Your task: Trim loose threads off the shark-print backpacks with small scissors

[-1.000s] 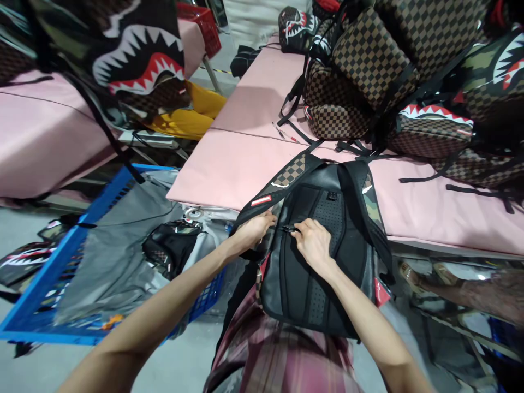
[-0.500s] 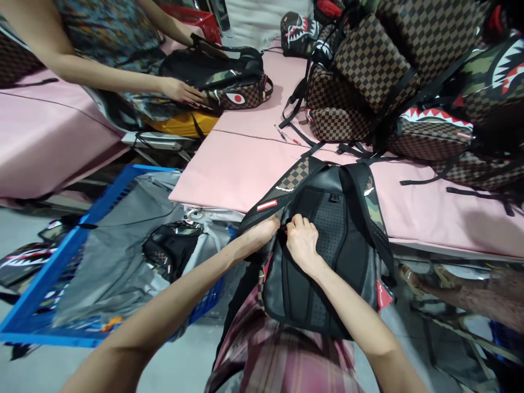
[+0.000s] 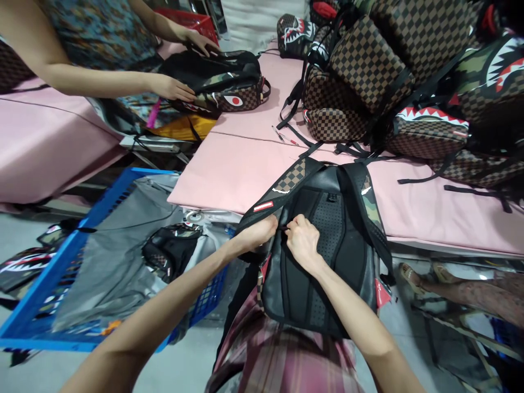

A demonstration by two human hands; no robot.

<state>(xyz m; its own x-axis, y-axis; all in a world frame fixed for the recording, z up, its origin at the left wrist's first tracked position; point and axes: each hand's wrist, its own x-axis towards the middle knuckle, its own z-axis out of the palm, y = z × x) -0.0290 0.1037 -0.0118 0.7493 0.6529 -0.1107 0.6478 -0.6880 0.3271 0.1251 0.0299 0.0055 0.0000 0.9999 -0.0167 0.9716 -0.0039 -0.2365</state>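
A black backpack (image 3: pixel 360 273) leans back-panel up against the table edge, its lower end by my lap. Its shoulder straps (image 3: pixel 289 183) have checkered and camouflage patches and run up onto the table. My left hand (image 3: pixel 264 229) is closed at the panel's left side, beside the lower part of the left shoulder strap. On the panel, my right hand (image 3: pixel 303 240) pinches with bent fingers. A short black strap (image 3: pixel 282 228) stretches between both hands; its ends are hidden in my fingers. Red side tabs (image 3: pixel 382 293) stick out low on the bag.
Checkered backpacks (image 3: pixel 370 63) are piled at the back right of the pink table (image 3: pixel 229 164). Across the table, a co-worker's hand (image 3: pixel 174 87) rests on another backpack (image 3: pixel 241 82). A blue crate (image 3: pixel 45 289) with grey cloth and a bag stands left. Pens (image 3: pixel 282 134) lie near the pile.
My hands have drawn slightly apart, and more of the black strap shows between them. The co-worker's far hand has let go of a strap and lies flatter over their bag.
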